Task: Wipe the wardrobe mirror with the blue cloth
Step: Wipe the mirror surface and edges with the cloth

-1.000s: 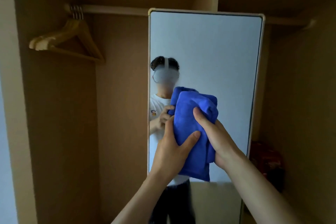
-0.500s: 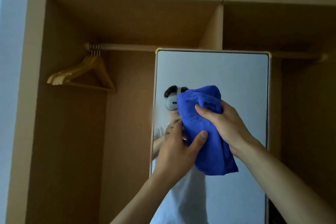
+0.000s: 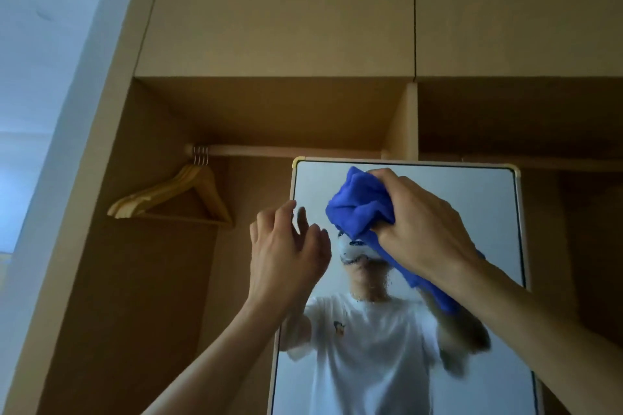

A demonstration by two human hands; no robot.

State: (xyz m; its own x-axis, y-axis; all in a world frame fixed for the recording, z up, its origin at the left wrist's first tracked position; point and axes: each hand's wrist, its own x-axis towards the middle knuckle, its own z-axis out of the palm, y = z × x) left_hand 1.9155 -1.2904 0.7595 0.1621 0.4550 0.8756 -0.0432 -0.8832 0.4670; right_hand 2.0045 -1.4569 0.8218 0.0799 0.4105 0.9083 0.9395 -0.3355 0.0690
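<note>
A tall wardrobe mirror (image 3: 478,219) with a pale frame stands inside the open wooden wardrobe. My right hand (image 3: 421,222) grips the bunched blue cloth (image 3: 360,205) and holds it up near the mirror's top edge, left of centre; a tail of cloth hangs down under my wrist. My left hand (image 3: 286,253) is raised at the mirror's left edge, fingers loosely spread and holding nothing. The mirror reflects a person in a white T-shirt.
Wooden hangers (image 3: 175,197) hang from a rail (image 3: 269,152) to the left of the mirror. A vertical divider (image 3: 401,121) stands behind the mirror's top. Shut upper cabinet doors (image 3: 286,10) span the top. A white wall (image 3: 43,77) lies at far left.
My left hand has let go of the cloth and moved left to the mirror's edge. My right hand has carried the cloth up to the mirror's top. The view has tilted upward.
</note>
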